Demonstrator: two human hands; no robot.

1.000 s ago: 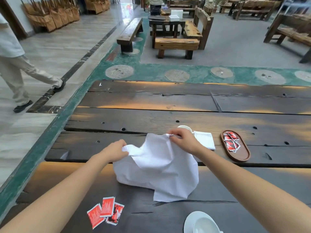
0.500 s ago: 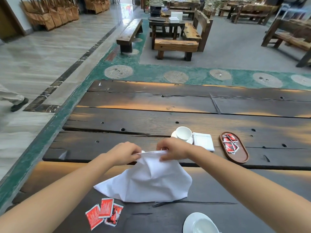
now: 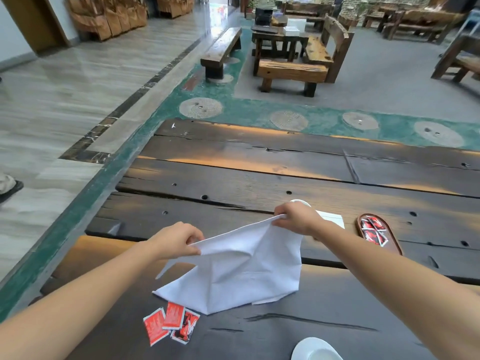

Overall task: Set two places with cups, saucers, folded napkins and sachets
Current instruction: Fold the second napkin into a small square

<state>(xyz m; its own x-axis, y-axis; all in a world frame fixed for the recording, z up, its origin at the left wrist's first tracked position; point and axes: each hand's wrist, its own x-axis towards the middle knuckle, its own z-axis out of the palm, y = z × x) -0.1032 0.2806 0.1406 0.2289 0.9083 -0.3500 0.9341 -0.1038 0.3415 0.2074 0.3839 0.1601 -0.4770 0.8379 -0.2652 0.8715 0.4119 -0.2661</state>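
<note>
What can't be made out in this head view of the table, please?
All in the head view:
Cup: only a rim sliver shows behind the right hand.
Folded napkin: partly hidden by that wrist.
Saucer: cut by the bottom edge; whether it bears a cup is unclear.
Sachets: print too small to read.
Held napkin: its back face is turned away.

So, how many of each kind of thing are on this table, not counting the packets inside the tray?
Napkins: 2 (held napkin, folded napkin)
Loose red sachets: 3
White crockery: 2 (far cup, mostly hidden; near piece, cut off)
Wooden tray: 1
Total: 8
</note>
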